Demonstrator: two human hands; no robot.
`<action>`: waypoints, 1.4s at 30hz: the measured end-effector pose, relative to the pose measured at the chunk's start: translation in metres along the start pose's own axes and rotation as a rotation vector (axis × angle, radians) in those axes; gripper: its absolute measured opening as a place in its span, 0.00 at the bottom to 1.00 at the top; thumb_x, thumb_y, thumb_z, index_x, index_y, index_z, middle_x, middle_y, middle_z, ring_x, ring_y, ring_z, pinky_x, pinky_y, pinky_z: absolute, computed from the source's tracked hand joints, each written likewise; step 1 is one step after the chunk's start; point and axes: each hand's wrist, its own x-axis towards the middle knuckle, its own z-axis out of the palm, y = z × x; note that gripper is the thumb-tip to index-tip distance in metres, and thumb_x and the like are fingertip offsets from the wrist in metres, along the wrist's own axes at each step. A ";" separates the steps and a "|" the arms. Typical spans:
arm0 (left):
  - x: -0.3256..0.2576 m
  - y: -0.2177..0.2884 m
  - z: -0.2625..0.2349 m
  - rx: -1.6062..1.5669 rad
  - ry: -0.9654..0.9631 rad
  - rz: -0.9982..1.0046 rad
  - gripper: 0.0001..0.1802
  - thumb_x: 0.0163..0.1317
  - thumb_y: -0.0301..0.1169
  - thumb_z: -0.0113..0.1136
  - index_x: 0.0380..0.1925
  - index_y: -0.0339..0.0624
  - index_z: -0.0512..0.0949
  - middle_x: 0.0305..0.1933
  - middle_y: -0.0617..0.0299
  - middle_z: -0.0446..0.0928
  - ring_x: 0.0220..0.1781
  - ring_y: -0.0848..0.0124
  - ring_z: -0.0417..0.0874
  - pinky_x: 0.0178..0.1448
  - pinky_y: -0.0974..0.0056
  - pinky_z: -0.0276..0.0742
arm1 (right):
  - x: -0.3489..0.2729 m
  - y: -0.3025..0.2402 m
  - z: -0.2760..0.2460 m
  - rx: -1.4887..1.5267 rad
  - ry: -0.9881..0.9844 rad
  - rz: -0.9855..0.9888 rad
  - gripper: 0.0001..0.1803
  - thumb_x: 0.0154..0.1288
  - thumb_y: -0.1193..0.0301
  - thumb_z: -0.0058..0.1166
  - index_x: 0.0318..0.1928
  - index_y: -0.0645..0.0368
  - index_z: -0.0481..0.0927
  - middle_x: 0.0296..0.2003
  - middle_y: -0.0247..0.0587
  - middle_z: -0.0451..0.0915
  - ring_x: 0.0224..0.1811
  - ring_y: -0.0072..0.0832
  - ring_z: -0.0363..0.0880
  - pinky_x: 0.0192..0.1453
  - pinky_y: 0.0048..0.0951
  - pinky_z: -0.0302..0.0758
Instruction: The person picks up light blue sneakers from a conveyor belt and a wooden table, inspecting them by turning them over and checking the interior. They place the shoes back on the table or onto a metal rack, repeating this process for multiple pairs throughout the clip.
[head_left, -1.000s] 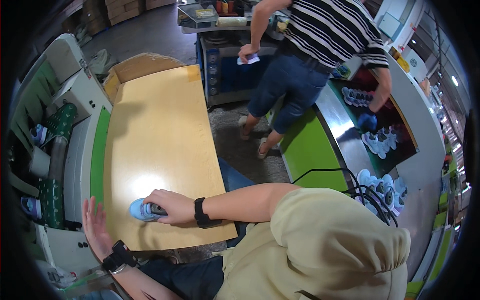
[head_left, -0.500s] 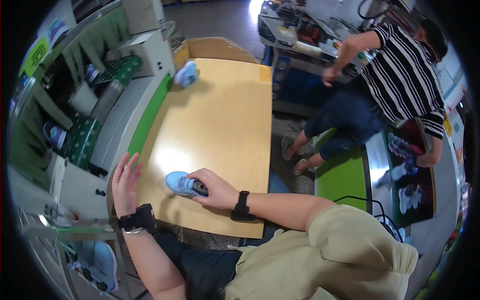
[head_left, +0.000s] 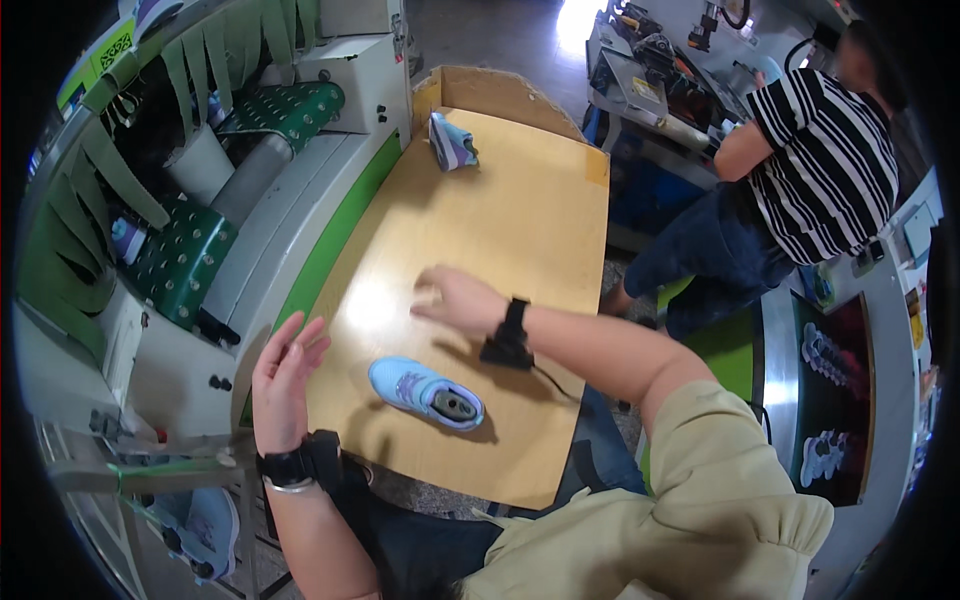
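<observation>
A light blue sneaker [head_left: 410,386] with purple laces lies on the wooden table [head_left: 500,225], with a dark last or insert showing in its opening. My right hand [head_left: 460,302] hovers just beyond the sneaker, apart from it, its fingers loosely bent and holding nothing. Over the table's left edge is my left hand [head_left: 285,385], empty, fingers stretched upward. Another blue and purple sneaker [head_left: 452,143] rests at the table's far left corner. Both my wrists wear black strapped devices.
On the left stands a machine with green dotted rollers [head_left: 180,262] and hanging green strips [head_left: 100,165]. A co-worker in a striped shirt [head_left: 825,160] stands at right beside a cluttered bench [head_left: 650,95]. A rack with shoes [head_left: 823,455] is at far right.
My right hand has let go of the near sneaker and moved up and away from it. The co-worker has turned toward the bench. The whole view has shifted.
</observation>
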 end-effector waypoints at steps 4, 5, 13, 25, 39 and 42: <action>0.004 0.004 0.009 0.023 -0.032 0.006 0.26 0.74 0.31 0.55 0.69 0.33 0.70 0.63 0.46 0.79 0.61 0.60 0.83 0.68 0.57 0.72 | 0.123 0.098 -0.031 -0.326 0.354 0.246 0.54 0.50 0.45 0.74 0.70 0.63 0.64 0.63 0.63 0.73 0.65 0.56 0.73 0.72 0.49 0.70; 0.008 0.006 0.015 0.014 -0.026 -0.003 0.26 0.73 0.31 0.56 0.68 0.33 0.71 0.62 0.46 0.80 0.60 0.60 0.83 0.69 0.57 0.72 | 0.149 0.125 -0.049 -0.303 0.476 0.398 0.58 0.49 0.45 0.75 0.72 0.63 0.60 0.64 0.63 0.71 0.67 0.56 0.71 0.74 0.49 0.67; 0.010 0.012 0.013 0.032 -0.053 -0.076 0.25 0.72 0.30 0.59 0.66 0.32 0.72 0.62 0.47 0.81 0.61 0.61 0.83 0.70 0.58 0.72 | 0.202 0.161 -0.063 -0.065 0.677 0.515 0.46 0.58 0.51 0.67 0.70 0.63 0.65 0.57 0.63 0.81 0.60 0.54 0.80 0.65 0.45 0.76; 0.011 -0.007 0.019 0.011 -0.119 -0.006 0.23 0.72 0.30 0.58 0.65 0.33 0.74 0.56 0.50 0.83 0.62 0.59 0.83 0.66 0.59 0.76 | -0.040 0.078 -0.041 -0.214 0.336 -0.198 0.30 0.53 0.75 0.68 0.58 0.58 0.72 0.63 0.57 0.69 0.60 0.49 0.73 0.63 0.40 0.75; 0.005 -0.028 0.023 0.144 -0.217 -0.085 0.27 0.77 0.38 0.56 0.68 0.34 0.70 0.63 0.50 0.80 0.59 0.64 0.83 0.61 0.64 0.77 | -0.064 -0.004 0.005 0.795 0.193 0.261 0.48 0.64 0.67 0.70 0.76 0.60 0.53 0.67 0.53 0.68 0.67 0.37 0.71 0.71 0.36 0.71; 0.000 -0.030 0.028 0.100 -0.234 -0.100 0.34 0.77 0.46 0.55 0.73 0.36 0.64 0.68 0.50 0.76 0.61 0.64 0.82 0.61 0.63 0.78 | -0.064 -0.060 -0.008 0.943 0.207 0.050 0.50 0.65 0.67 0.68 0.78 0.58 0.49 0.70 0.53 0.63 0.71 0.38 0.68 0.73 0.37 0.69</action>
